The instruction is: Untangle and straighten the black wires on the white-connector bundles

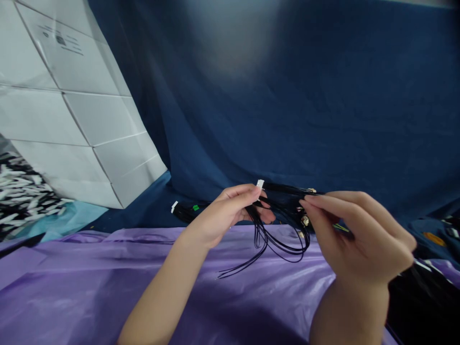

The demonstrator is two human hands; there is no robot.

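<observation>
My left hand (233, 206) pinches a white plastic connector (260, 184) between thumb and forefinger. Thin black wires (287, 188) run from the connector to the right, and more of them hang in loops below, with a few loose ends reaching down to the left. My right hand (352, 225) is closed, its thumb and forefinger pinching one or more of these black wires. A yellow-green strand shows beneath the right fingers. Behind my left wrist lies another black wire bundle (183, 213) with a white connector and a green tie.
White boxes (108, 115) are stacked at the left, beside a heap of black-and-white parts (25, 196) on light blue plastic. Dark blue cloth (305, 96) hangs behind. Purple sheeting (89, 282) covers the front. A black bag-like thing (424, 302) and an orange ring (434, 239) are at right.
</observation>
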